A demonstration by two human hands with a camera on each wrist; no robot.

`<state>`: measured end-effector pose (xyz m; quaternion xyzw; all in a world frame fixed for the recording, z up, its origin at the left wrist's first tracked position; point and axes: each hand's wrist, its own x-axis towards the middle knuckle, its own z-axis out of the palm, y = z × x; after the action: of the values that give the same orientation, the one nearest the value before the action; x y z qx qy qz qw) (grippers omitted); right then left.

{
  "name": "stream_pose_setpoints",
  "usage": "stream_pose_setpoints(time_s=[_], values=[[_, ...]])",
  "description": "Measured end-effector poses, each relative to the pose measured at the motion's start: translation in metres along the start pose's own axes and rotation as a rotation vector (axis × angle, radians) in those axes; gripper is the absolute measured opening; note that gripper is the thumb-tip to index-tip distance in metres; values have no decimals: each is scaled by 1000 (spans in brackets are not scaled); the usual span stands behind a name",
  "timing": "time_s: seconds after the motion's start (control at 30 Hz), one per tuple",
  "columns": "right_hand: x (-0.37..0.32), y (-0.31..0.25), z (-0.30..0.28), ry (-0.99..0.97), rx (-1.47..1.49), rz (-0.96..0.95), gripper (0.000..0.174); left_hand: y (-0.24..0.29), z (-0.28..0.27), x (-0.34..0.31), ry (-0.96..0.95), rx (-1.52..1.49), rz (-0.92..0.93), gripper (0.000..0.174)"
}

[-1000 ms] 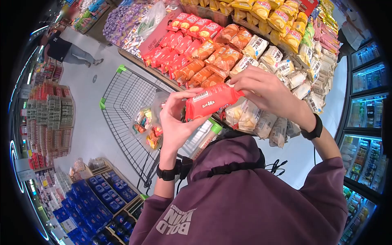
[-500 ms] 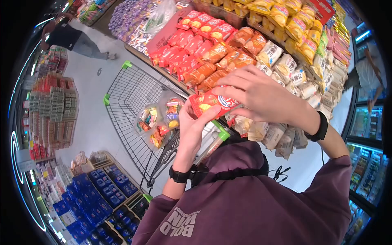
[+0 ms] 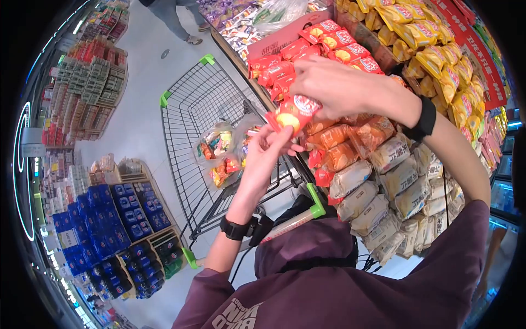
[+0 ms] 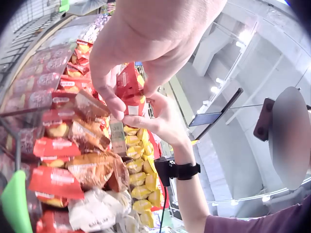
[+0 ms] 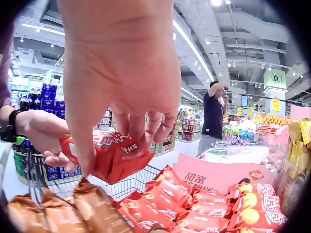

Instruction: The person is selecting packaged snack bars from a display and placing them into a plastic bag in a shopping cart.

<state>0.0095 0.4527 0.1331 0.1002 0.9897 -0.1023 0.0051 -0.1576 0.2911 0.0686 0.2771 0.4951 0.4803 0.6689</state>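
My right hand [image 3: 339, 88] grips a red snack bag [image 3: 296, 116] from above, fingers over its upper end. In the right wrist view the red bag [image 5: 121, 158] hangs beneath that hand, over the display. My left hand [image 3: 266, 153] is at the bag's lower end, thumb by its edge and fingers loosely spread below. The left wrist view shows the left thumb and fingers [image 4: 151, 80] apart, with the bag between them. Matching red bags [image 5: 165, 199] lie in rows just past the right hand, and orange-brown bags [image 3: 334, 145] lie beneath it.
A shopping cart [image 3: 181, 109] stands to the left, with clear bags of snacks [image 3: 216, 145] inside. White bags [image 3: 378, 205] and yellow bags [image 3: 422, 33] fill the display. Blue packs [image 3: 98, 219] are stacked at lower left. A person [image 5: 212, 114] stands beyond the display.
The red bag has been turned over from its back to its front. The right hand has moved over the red bags, while the left hand's fingers have loosened. The view has swung right.
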Motion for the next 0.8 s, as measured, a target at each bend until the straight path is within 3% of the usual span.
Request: stream_pose_setpoints(time_s=[0.07,0.23,0.4,0.47,0.57,0.7,0.8], values=[[13,34,10,21,-102,24,35,10,-8,27,23,78,-18,43],[29,120,43,72,-138,261,42,26,-17,102,100,429,205,60],[45,182,98,280,-76,250,53,30,-25,174,107,1174,577,48],[48,185,109,326,-78,210,45,22,-35,202,79,1310,746,49],[52,189,119,355,-149,230,39,21,-33,219,-7,1365,744,47],[48,183,101,200,-262,234,30,16,-31,224,-43,1437,714,46],[41,182,108,255,-295,181,27,18,-25,219,-66,1491,703,47]])
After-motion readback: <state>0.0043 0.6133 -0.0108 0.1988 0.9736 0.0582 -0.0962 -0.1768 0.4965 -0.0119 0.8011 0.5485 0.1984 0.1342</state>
